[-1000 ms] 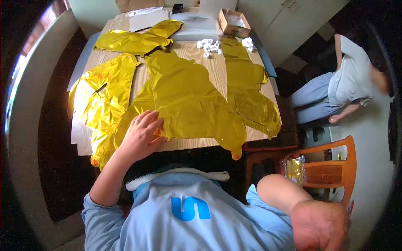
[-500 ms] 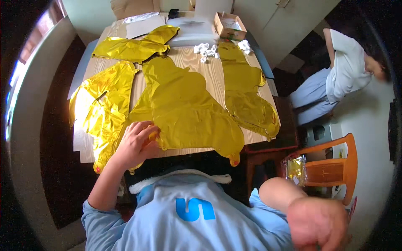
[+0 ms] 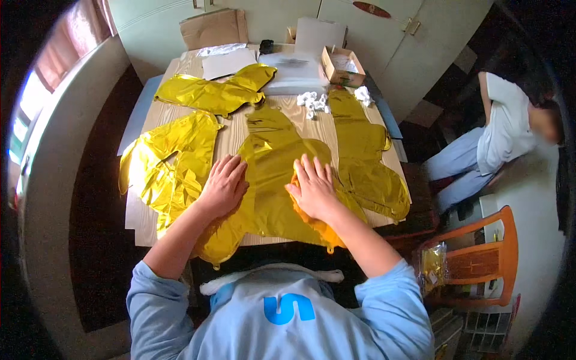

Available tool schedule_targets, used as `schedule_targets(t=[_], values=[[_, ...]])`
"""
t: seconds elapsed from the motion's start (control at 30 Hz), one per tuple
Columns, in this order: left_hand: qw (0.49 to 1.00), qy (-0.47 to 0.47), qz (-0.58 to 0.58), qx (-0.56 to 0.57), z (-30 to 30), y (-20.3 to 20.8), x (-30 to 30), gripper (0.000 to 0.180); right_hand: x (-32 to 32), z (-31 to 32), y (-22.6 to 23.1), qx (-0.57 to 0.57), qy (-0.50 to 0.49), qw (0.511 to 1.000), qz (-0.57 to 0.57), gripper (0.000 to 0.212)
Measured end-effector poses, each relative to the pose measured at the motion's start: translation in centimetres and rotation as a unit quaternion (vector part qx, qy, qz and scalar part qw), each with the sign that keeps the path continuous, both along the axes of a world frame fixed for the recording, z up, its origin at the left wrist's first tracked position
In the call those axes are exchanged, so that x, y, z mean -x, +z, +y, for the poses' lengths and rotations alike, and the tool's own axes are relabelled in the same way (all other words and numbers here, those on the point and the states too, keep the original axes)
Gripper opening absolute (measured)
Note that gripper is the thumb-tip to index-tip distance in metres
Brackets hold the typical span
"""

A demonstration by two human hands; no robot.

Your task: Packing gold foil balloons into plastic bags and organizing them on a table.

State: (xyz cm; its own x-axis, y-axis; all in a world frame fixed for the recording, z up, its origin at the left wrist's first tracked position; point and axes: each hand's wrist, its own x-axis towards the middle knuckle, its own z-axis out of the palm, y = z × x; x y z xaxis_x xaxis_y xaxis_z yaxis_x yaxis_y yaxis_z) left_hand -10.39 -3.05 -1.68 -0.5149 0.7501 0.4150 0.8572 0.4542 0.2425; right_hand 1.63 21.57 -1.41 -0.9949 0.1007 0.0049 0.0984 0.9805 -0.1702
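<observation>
My left hand [image 3: 223,187] lies flat, fingers stretched out, on the left part of a flat gold foil balloon [image 3: 273,180] in the middle of the table. On the same balloon's right part rests my right hand [image 3: 313,187], its fingers spread. Orange reflections show in the foil beside both hands. Left of my left hand is a crinkled gold foil balloon [image 3: 174,159]. Another gold foil balloon [image 3: 360,153] lies to the right. At the far left is a further gold foil piece [image 3: 216,91].
White crumpled bits [image 3: 312,103], an open cardboard box [image 3: 343,67] and a stack of clear plastic sheets [image 3: 294,72] sit at the wooden table's far side. A wooden chair [image 3: 507,258] holding a gold plastic packet [image 3: 433,264] stands right. Beyond it is a person [image 3: 501,126] in a white top.
My right hand has come from the lower right onto the middle balloon. My left hand has flattened onto the foil. The middle balloon's near edge has changed shape, and the view has shifted.
</observation>
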Motion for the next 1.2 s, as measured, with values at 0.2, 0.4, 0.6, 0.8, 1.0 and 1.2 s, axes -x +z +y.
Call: schedule_targets(t=[0.2,0.4,0.6,0.8,1.0,1.2], values=[[1.0,-0.014,0.028,-0.002,0.5,0.6,1.2,0.045,0.3,-0.7,0.5,0.037,-0.021,0.999,0.01,0.07],[1.0,-0.017,-0.001,0.011,-0.4,0.6,1.8,0.043,-0.2,-1.8,1.0,0.041,-0.014,0.999,0.03,0.068],[0.997,-0.069,-0.024,-0.016,0.4,-0.1,2.7,0.051,-0.4,-0.2,1.0,0.081,-0.018,0.994,0.075,0.064],[0.996,-0.054,-0.064,-0.013,2.0,-0.7,2.3,0.056,-0.7,1.6,-0.5,0.071,0.02,0.994,0.084,0.062],[0.998,-0.034,-0.054,-0.001,2.4,-1.6,2.3,0.059,-0.4,1.9,-0.3,0.066,-0.011,0.996,0.054,0.063],[0.998,-0.027,-0.058,0.025,2.5,-1.0,2.2,0.059,-0.3,1.3,0.2,0.057,-0.043,0.997,0.03,0.064]])
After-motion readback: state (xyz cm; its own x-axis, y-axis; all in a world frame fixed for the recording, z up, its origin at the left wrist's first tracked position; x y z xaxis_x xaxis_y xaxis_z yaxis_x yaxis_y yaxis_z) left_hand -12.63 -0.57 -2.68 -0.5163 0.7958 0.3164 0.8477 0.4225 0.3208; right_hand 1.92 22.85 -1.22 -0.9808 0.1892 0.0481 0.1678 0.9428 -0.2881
